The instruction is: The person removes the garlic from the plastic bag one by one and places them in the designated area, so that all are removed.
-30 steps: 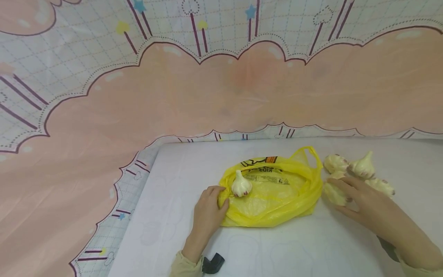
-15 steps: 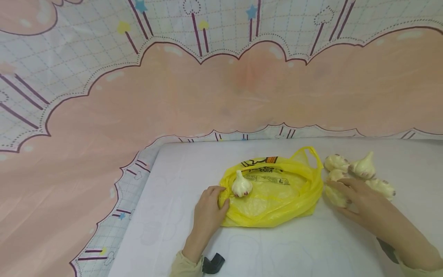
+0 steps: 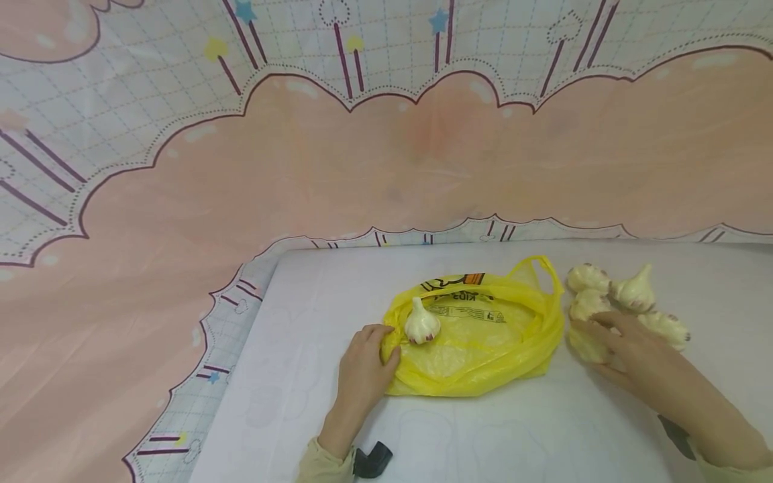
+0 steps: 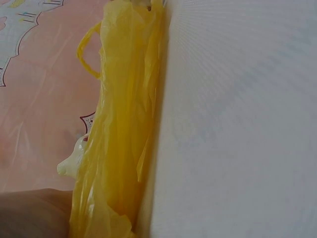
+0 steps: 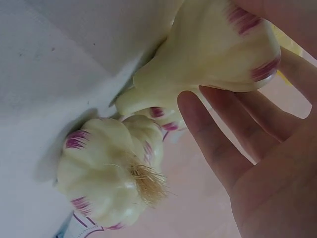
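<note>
A yellow plastic bag (image 3: 477, 379) lies mouth-up on the table, its handle loop raised at the far right. My left hand (image 3: 362, 362) grips its left rim, with the thumb on the near side. One garlic bulb (image 3: 421, 325) rests just inside the mouth by that hand; it also peeks past the bag in the left wrist view. To the right of the bag, my right hand (image 3: 640, 352) holds another garlic bulb (image 5: 218, 54) between thumb and fingers, its stem pointing down toward the tabletop in the right wrist view.
Several more garlic bulbs (image 3: 633, 290) cluster behind and beside the right hand; one bulb with root hairs (image 5: 104, 168) shows close to it. A white table (image 3: 314, 288) ends at a patterned cloth backdrop (image 3: 386, 168). A black strap piece (image 3: 372, 460) sits at the left wrist.
The right fingers have closed in slightly on the near garlic bulb, and the bulbs behind it have shifted a little away. The left hand and bag have stayed put.
</note>
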Motion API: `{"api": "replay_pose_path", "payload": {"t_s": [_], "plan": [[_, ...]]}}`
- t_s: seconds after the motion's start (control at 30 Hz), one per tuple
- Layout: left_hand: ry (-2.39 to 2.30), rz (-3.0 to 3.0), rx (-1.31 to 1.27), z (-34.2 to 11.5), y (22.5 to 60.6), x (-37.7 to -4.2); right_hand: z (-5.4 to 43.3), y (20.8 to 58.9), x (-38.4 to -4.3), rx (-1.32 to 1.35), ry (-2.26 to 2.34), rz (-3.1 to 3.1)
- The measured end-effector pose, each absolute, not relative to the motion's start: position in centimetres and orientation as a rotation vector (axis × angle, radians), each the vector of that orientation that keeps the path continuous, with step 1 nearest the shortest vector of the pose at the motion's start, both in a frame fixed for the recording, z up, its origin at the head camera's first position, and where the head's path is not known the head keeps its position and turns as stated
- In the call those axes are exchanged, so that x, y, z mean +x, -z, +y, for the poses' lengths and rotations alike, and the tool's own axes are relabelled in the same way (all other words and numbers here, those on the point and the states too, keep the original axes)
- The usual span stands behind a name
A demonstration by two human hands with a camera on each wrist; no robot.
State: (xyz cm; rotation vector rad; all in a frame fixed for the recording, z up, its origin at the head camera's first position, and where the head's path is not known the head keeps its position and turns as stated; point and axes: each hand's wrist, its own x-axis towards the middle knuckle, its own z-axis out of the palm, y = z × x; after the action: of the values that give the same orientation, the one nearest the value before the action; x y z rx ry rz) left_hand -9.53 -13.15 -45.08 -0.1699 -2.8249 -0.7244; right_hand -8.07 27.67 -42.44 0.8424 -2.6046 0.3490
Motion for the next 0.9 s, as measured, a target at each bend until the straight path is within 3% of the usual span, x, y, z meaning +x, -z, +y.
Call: {"api": "replay_pose_path", "payload": {"t_s": [0.9], "plan": [[0.728, -2.812, -0.170, -13.03, 45.11, -9.52, 28.17, 42.99, -8.29, 0.816, -0.350, -2.635]]}}
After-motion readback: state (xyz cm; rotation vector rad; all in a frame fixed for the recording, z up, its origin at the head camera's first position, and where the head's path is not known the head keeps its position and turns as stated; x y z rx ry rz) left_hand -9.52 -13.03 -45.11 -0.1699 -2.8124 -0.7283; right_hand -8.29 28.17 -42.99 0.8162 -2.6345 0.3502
